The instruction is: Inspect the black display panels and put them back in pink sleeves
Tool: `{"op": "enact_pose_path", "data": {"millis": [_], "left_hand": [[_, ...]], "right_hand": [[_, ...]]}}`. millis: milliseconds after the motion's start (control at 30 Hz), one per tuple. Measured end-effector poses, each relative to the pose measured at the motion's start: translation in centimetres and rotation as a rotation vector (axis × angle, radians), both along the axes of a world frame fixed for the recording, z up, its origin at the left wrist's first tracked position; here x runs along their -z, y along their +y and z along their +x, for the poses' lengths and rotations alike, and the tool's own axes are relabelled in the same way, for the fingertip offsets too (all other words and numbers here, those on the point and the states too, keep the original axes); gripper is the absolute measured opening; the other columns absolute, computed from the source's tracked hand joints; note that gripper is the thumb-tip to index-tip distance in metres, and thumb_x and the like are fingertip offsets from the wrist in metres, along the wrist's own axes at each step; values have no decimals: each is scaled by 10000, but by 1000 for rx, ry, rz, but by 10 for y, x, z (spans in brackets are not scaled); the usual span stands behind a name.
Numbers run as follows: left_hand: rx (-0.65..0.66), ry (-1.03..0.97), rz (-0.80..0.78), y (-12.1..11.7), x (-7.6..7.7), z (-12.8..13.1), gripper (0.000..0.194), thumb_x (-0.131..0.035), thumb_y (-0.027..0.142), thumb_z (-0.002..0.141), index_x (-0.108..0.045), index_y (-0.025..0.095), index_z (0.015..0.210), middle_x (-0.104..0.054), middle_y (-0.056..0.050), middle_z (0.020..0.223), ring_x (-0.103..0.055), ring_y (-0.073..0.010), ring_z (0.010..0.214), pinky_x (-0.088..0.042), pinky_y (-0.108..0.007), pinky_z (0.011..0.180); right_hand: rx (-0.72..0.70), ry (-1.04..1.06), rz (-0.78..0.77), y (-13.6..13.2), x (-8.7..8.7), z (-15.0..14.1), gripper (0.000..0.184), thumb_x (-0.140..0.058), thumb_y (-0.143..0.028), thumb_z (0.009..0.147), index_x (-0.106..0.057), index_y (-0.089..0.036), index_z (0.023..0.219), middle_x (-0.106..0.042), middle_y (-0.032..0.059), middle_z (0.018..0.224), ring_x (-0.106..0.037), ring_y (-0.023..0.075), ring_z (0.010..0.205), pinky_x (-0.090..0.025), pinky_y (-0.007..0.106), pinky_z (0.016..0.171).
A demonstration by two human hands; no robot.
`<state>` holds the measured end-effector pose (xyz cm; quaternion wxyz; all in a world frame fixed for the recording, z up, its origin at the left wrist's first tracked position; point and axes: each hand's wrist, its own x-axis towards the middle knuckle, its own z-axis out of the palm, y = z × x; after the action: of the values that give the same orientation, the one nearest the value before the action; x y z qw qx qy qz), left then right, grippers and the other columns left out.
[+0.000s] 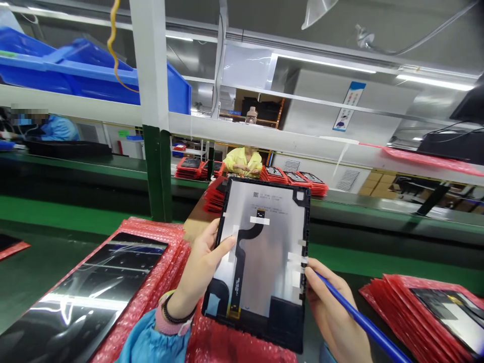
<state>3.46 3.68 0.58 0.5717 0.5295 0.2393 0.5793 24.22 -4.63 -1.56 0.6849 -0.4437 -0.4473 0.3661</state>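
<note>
While the left hand (200, 267) is gripping a tablet display panel (260, 242) at centre frame, thumb lying across its back and fingers curled behind its edge, the right hand (335, 315) is pinching a blue plastic stylus (363, 317), its tip just beside white tape (298, 259) on the panel's right edge. Red bubble-wrap bags (419, 307) are lying stacked at lower right.

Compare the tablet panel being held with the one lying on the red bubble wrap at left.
The held panel shows a silver back with a black flex cable and tape; the lying panel shows a glossy black face. The held panel is raised and tilted, while the lying panel rests flat on red bubble wrap. Both are flat and rectangular.
</note>
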Motion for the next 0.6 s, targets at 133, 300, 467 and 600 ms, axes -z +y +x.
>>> {"op": "enact_pose_path", "data": {"millis": [133, 300, 467, 600], "left_hand": [[47, 0, -45, 3, 2, -2, 379, -692, 306, 820, -633, 222, 1184, -741, -33, 1042, -690, -174, 899, -524, -251, 807], [-19, 64, -11, 4, 5, -6, 298, -699, 329, 812, -687, 207, 1084, -755, -23, 948, -688, -155, 781, -527, -218, 676], [-217, 242, 245, 2, 7, -8, 240, -673, 277, 827, -745, 194, 1041, -774, -29, 884, -717, -193, 786, -553, -242, 690], [-113, 406, 706, 3, 9, -7, 339, -602, 97, 829, -728, 232, 1113, -759, -60, 1048, -717, -247, 980, -543, -322, 890]], "right_hand": [[26, 68, -16, 2, 5, 7, 169, -782, -345, 732, -778, -291, 892, -706, -2, 714, -595, 151, 616, -502, 226, 575], [53, 56, -48, 7, -1, 2, 258, -753, -411, 754, -773, -247, 952, -734, 31, 742, -659, 190, 655, -537, 264, 582], [94, 142, 27, 4, -13, -1, 438, -702, -378, 819, -622, -305, 1243, -650, 69, 1286, -604, 266, 1177, -496, 395, 974], [-209, 308, -23, 2, -14, -3, 537, -653, -642, 750, -658, -327, 1186, -589, 85, 1363, -573, 345, 1208, -501, 544, 930]]}}
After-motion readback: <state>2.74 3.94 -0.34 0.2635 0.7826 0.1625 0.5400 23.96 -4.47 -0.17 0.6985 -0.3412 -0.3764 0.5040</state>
